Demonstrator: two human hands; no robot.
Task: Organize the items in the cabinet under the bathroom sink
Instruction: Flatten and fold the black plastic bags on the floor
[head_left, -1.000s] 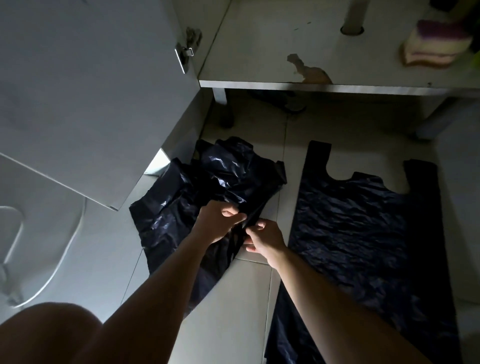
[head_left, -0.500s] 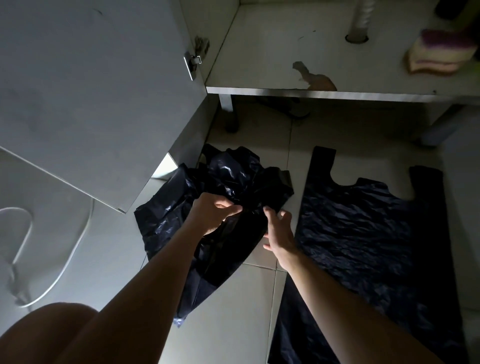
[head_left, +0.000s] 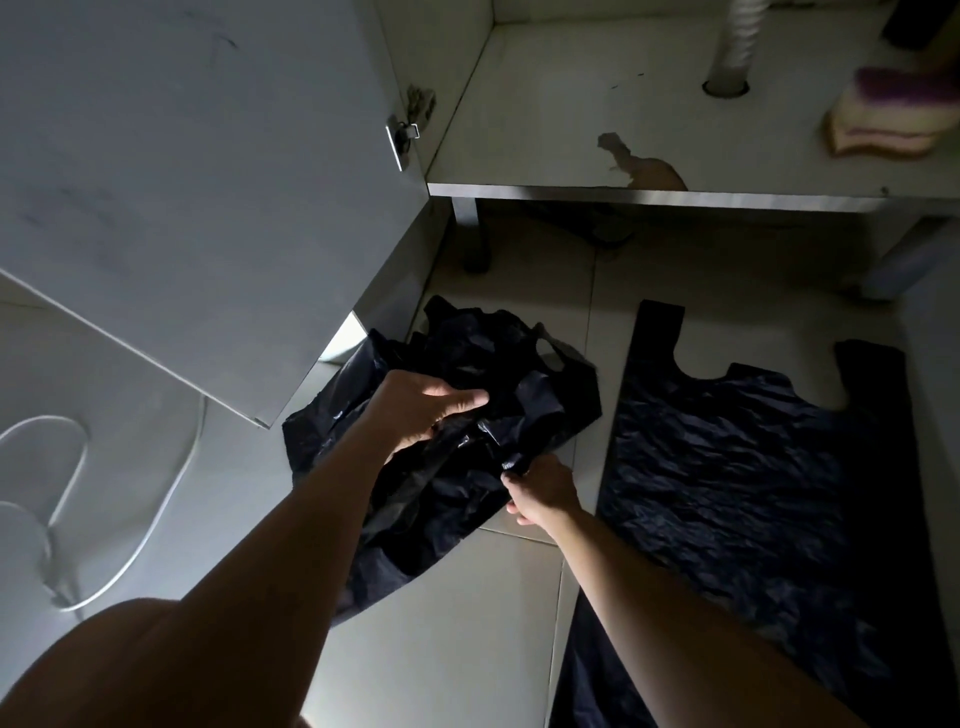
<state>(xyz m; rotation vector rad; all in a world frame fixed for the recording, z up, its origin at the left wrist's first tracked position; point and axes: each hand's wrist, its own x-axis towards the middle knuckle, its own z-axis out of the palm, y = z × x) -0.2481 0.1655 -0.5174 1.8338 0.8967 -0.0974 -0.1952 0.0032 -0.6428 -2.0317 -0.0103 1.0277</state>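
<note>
A crumpled heap of black plastic bags (head_left: 457, 364) lies on the tiled floor below the open cabinet. My left hand (head_left: 421, 410) lies on top of the heap, fingers curled into the plastic. My right hand (head_left: 540, 488) pinches a fold of one bag at the heap's right edge. To the right, another black bag (head_left: 743, 478) lies spread flat on the floor, handles toward the cabinet. The cabinet floor (head_left: 597, 104) shows above, with a peeled brown patch.
The open cabinet door (head_left: 182, 182) hangs over the floor at left, its corner close to my left forearm. A sponge (head_left: 883, 114) and a drain pipe (head_left: 737, 47) sit inside the cabinet. A white cable (head_left: 156, 509) loops on the floor at far left.
My right hand has pulled back toward me and closed on a fold of the bag. My left hand has spread flatter over the heap. The view has shifted slightly downward.
</note>
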